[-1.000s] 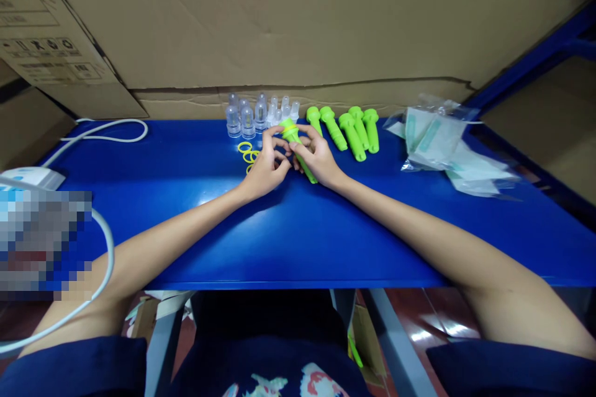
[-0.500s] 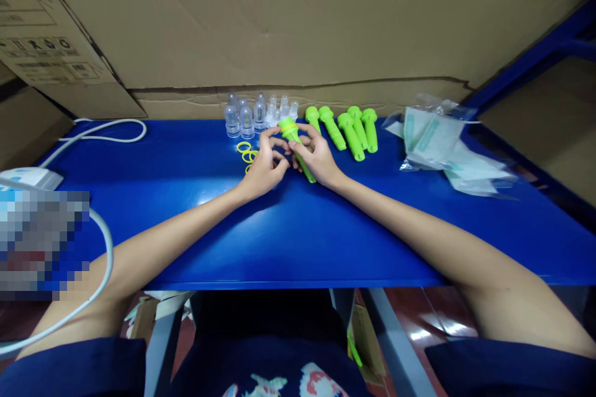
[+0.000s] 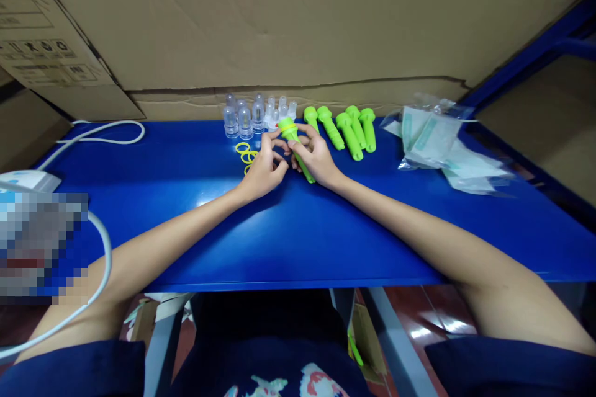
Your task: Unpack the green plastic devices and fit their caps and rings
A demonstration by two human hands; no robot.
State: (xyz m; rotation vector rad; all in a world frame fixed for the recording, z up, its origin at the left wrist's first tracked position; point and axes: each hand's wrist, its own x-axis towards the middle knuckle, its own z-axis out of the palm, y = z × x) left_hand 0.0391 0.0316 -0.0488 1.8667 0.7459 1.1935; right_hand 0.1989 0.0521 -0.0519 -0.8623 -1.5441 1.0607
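Note:
My right hand point(image 3: 320, 158) is wrapped round a lime-green flashlight-shaped handle point(image 3: 302, 164), which tilts with its wide head up and to the left. A yellow ring point(image 3: 287, 126) sits around that head. Curled in from the left, my left hand point(image 3: 265, 167) has its fingertips at the ring and head; its thumb stays off the handle. Several loose yellow rings point(image 3: 243, 148) lie beside my left hand, partly hidden by it. Behind them stand several clear domed caps point(image 3: 231, 122) and smaller whitish caps point(image 3: 293, 109). More green handles point(image 3: 349, 136) lie to the right of my hands.
Clear plastic bags with pale green-and-white packets point(image 3: 431, 139) lie at the right of the blue table point(image 3: 261, 242). A white cable point(image 3: 107, 130) and a white device point(image 3: 32, 181) are at the left. Cardboard point(image 3: 288, 25) walls the back.
The view shifts very slightly. Both hands keep nearly the same pose around the green handle and its yellow ring.

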